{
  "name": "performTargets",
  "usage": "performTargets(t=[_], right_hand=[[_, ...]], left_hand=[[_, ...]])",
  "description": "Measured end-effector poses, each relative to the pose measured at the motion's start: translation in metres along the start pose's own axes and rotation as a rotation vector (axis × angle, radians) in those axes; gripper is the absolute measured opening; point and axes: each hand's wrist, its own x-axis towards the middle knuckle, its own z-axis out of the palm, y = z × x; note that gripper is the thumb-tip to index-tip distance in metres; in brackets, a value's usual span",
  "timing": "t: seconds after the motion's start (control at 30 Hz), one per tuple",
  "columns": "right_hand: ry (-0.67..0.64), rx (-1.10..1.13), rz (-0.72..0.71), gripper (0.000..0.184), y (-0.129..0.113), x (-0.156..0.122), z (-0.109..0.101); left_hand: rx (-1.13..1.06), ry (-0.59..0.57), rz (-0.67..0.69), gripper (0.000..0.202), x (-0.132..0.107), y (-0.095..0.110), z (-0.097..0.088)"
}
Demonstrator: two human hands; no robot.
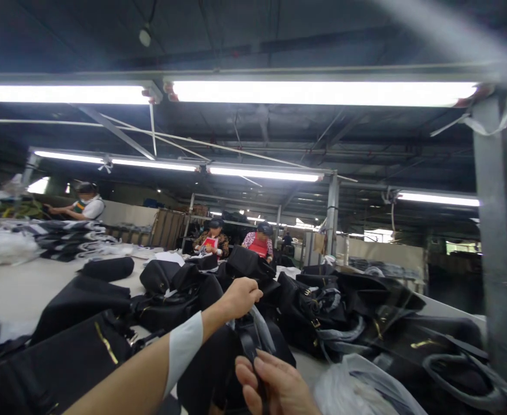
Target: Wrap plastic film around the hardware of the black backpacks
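Note:
A black bag [210,369] is right in front of me, with a black strap [248,341] rising from it. Part of a strap or handle is wrapped in clear plastic [262,328] and arches just under my left hand. My left hand [242,295] is closed at the strap's upper end, its fingers curled away from view. Lower down, my right hand [277,383] pinches the black strap between thumb and fingers. A pale band covers my left forearm.
Many black bags with gold zips lie heaped on the white table [2,288]. Clear plastic wrapping [361,386] sits at lower right. Folded dark pieces [71,236] are stacked at left. Several people work across the table. A metal post [495,242] stands at right.

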Motion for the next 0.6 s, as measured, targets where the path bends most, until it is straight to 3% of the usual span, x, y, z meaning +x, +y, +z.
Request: performTargets(t=[0.27, 0.43, 0.6], right_hand=[[0.306, 0.096, -0.117, 0.013, -0.007, 0.033, 0.028], [0.318, 0.168, -0.183, 0.015, 0.002, 0.053, 0.043], [0.264, 0.156, -0.208, 0.023, 0.011, 0.065, 0.036]], left_hand=[[-0.067, 0.081, -0.028, 0.021, -0.019, 0.001, -0.005], [-0.201, 0.194, -0.187, 0.015, -0.025, -0.017, -0.005], [-0.276, 0.207, -0.333, 0.017, -0.023, -0.041, -0.005]])
